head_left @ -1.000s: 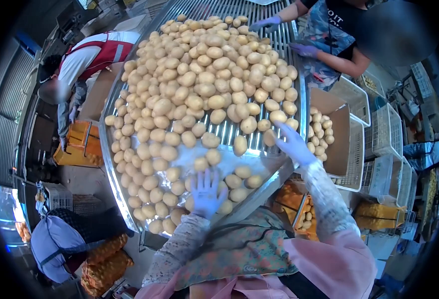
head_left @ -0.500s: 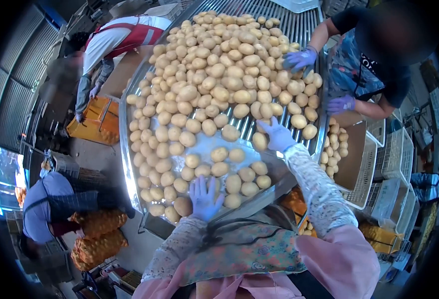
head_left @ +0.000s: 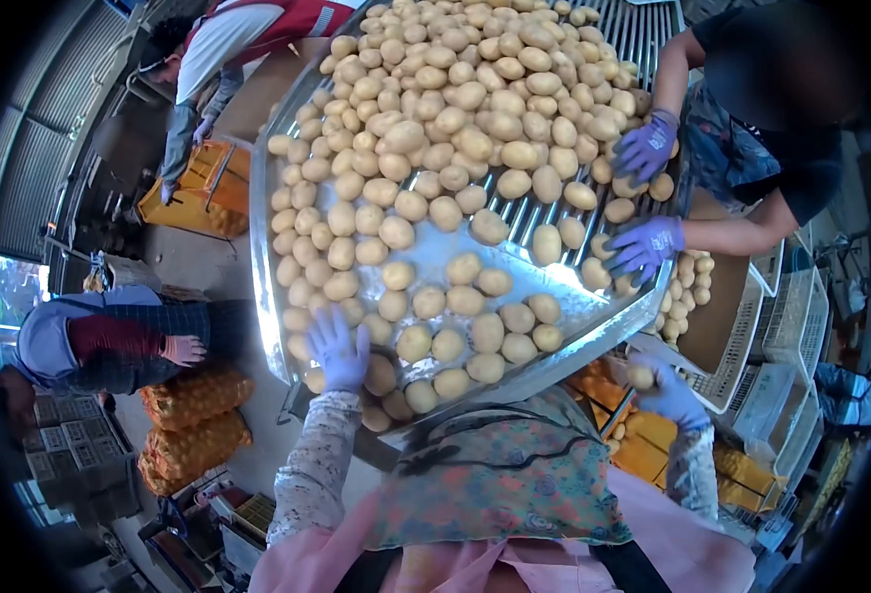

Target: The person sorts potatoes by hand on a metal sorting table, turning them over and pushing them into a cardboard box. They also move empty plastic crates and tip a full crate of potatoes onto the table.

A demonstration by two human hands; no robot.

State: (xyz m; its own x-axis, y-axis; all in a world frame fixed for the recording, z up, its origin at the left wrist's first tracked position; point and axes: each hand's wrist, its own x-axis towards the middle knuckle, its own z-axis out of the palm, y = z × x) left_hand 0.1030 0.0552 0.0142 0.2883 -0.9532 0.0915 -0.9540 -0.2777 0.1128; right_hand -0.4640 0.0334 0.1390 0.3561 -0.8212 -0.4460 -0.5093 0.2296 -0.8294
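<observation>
My left hand point(head_left: 337, 351), in a pale purple glove, lies with fingers spread on potatoes at the lower left of the metal sorting table point(head_left: 269, 287). Off the table's lower right edge, my right hand point(head_left: 670, 393) has a single potato point(head_left: 641, 377) at its fingers, above orange sacks point(head_left: 650, 441). Loose potatoes point(head_left: 450, 341) lie on the flat metal near me, and a large heap point(head_left: 475, 109) covers the slatted part beyond.
A co-worker's two gloved hands point(head_left: 646, 198) touch potatoes at the table's right edge. White crates point(head_left: 789, 306) stand at right. Two other people work at left, near a yellow-orange sack point(head_left: 183, 203) and filled net sacks point(head_left: 196, 425).
My right hand has left the slats and moved down past the table edge with a potato. My left hand has shifted left. The co-worker's hands have moved down along the table's right side.
</observation>
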